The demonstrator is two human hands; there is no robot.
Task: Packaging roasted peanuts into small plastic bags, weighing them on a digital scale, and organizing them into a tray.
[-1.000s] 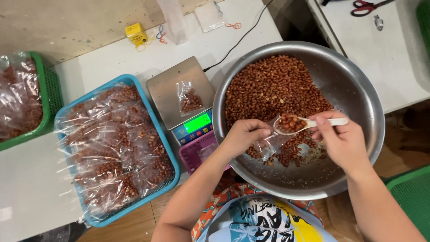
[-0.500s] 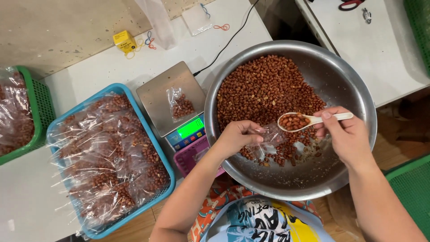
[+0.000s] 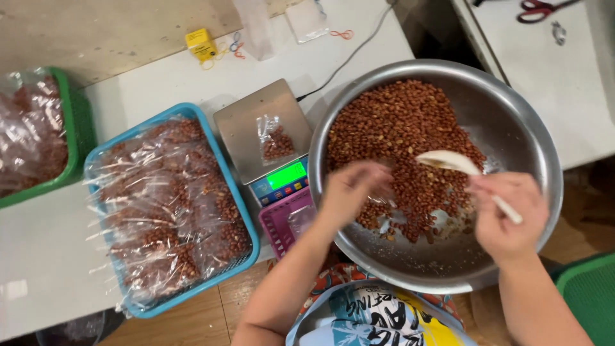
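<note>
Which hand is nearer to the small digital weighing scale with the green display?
The left hand. It hovers over the near-left part of the big steel bowl, just right of the scale. The right hand, holding a pale scoop, is at the bowl's far side from it.

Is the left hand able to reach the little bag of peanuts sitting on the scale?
Probably yes. The left hand hovers over the bowl's near-left edge, right beside the scale. The small bag lies uncovered on top, with nothing between them.
</note>
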